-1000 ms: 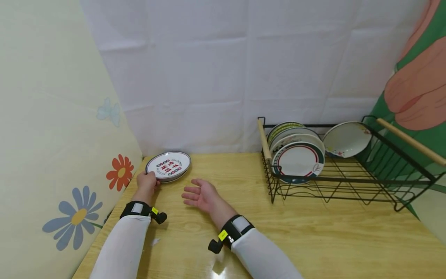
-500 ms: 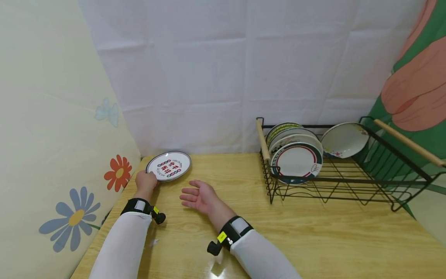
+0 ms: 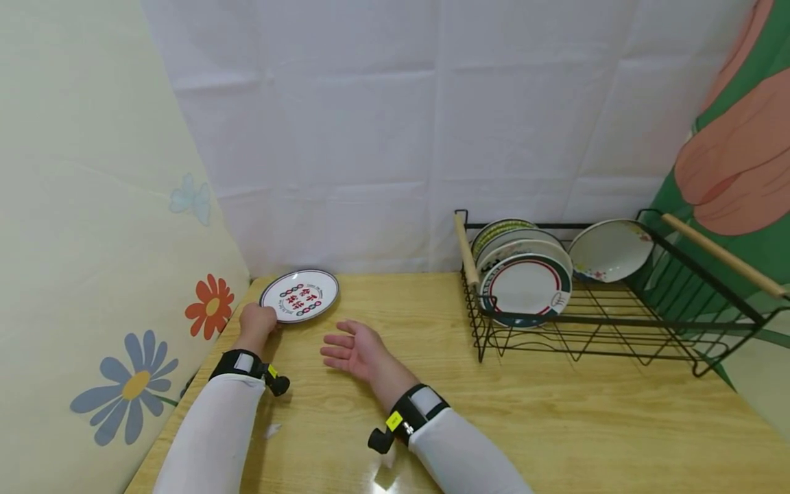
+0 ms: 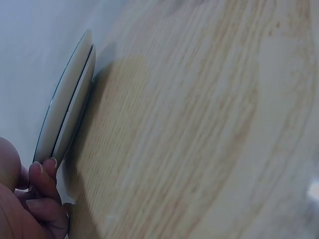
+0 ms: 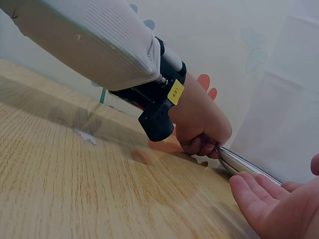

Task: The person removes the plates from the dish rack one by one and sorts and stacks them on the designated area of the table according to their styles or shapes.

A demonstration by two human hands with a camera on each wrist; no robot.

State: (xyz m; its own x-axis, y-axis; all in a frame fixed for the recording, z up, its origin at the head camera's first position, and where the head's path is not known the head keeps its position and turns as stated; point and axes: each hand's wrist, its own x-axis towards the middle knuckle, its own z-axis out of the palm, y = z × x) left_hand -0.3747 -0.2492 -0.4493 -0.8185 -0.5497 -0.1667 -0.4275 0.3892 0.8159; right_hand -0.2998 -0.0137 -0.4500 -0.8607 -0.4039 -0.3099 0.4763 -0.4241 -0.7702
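At the table's far left corner, a white plate [image 3: 301, 295] with red characters and a dark rim lies over a second one. In the left wrist view, the upper plate [image 4: 64, 97] and the lower plate [image 4: 79, 107] show edge-on, with a thin dark gap between them. My left hand [image 3: 257, 324] pinches the near left edge of the upper plate, fingertips [image 4: 44, 180] at its underside. To the right of the plates, my right hand [image 3: 356, 350] is held with fingers extended and palm turned toward them, holding nothing.
On the right stands a black wire dish rack [image 3: 592, 319] with wooden handles. Several plates [image 3: 523, 288] lean at its left end and a white bowl [image 3: 611, 252] sits at its back right. A white cloth [image 3: 345, 137] hangs behind the table [image 3: 555, 425].
The lower plate's rim, visible under the upper one a second ago, hardly shows in the head view now. My left hand has shifted slightly left; the right hand is almost still.
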